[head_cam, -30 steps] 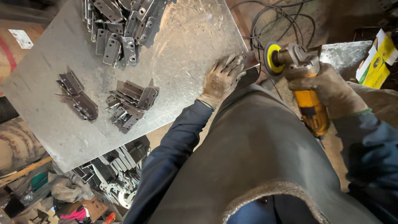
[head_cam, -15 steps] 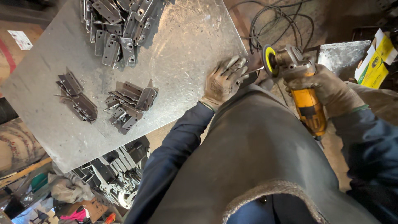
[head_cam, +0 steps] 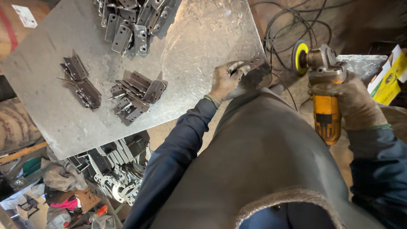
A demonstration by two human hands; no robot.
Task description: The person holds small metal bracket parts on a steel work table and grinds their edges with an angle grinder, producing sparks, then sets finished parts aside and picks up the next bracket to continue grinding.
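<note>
Left hand (head_cam: 224, 82), gloved, gripped small metal bracket (head_cam: 251, 64) at near right corner of galvanised worktop (head_cam: 199, 46). Right hand (head_cam: 354, 104), gloved, closed round yellow angle grinder (head_cam: 324, 95), held off worktop edge, disc (head_cam: 300, 57) just beside bracket, apart. Bracket piles (head_cam: 135, 95) lay further left on worktop.

Both hands gloved: left hand (head_cam: 224, 82) and right hand (head_cam: 354, 104) in worn, dirty tan work gloves with green cuff edging. Dark navy sleeves. Grey-brown apron, frayed hem.
</note>
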